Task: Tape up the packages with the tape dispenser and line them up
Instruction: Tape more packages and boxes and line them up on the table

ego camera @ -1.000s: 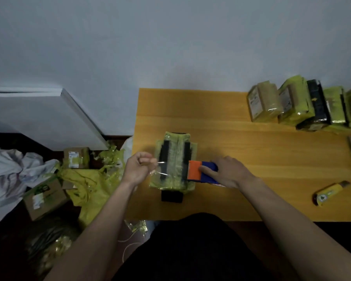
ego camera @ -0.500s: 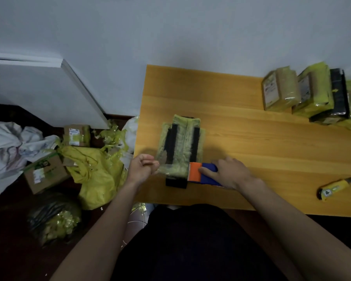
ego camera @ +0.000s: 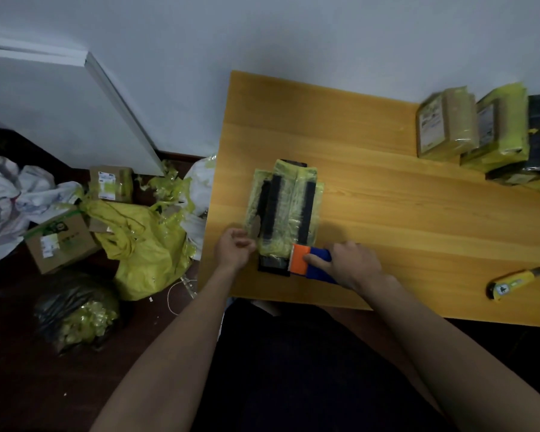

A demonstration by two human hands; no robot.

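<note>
The package (ego camera: 283, 210) being worked on sits near the left edge of the wooden table (ego camera: 387, 188), towards the front, a black thing mostly wrapped in yellowish tape with two dark strips showing lengthways and a bare black bit poking out at the near end. The right hand (ego camera: 348, 265) grips the tape dispenser (ego camera: 309, 260), orange cutter end against the package's near right corner, blue body half buried under the fingers, so the roll itself can't be seen. The left hand (ego camera: 234, 251) sits at the package's near left corner with fingers curled in, looks like it's pinching something thin, but the clear tape is basically invisible here so can't tell for sure. Over at the back right corner of the table there's a row of finished packages (ego camera: 487, 132) standing on edge, touching each other; the row runs off the right side of the picture so no idea how many. A yellow utility knife (ego camera: 516, 282) lies near the front right edge, well apart from everything. On the floor left of the table: a yellow bag (ego camera: 144, 244), a couple of cardboard boxes (ego camera: 61, 244) and a dark sack (ego camera: 75, 313), all pretty murky.
</note>
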